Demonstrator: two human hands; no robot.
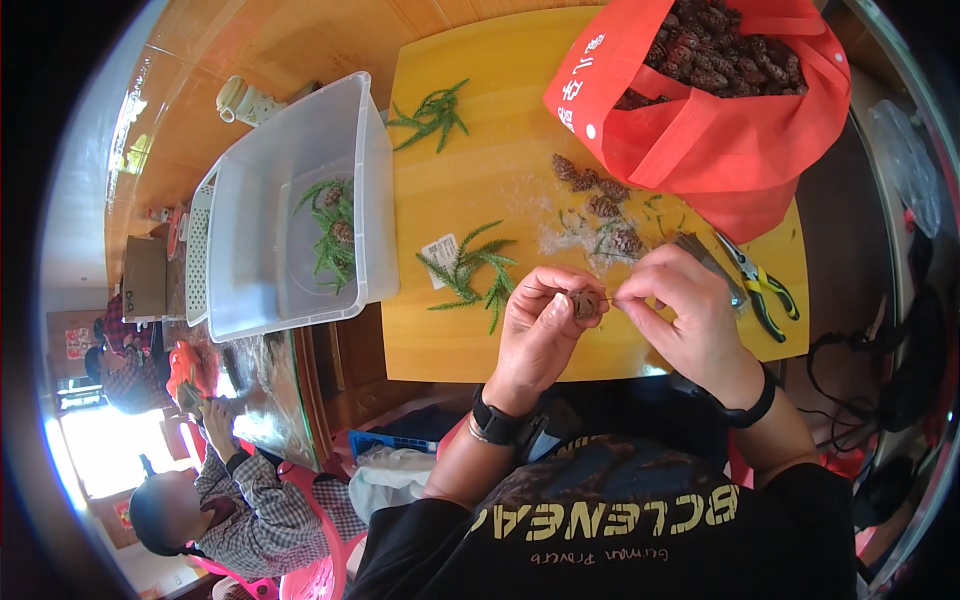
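Lettered shirt [610, 535]; left hand [537, 325] grips pinecone [584, 304]; label [438, 253] seemingly printed.

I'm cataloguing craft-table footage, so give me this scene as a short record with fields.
Left hand: holds a small pine cone
Right hand: apparently pinching a thin strand at that cone
Yellow table: loose cones, green sprigs, pliers
Red bag: open, many cones inside
Clear bin: left of the table, with sprigs and cones inside
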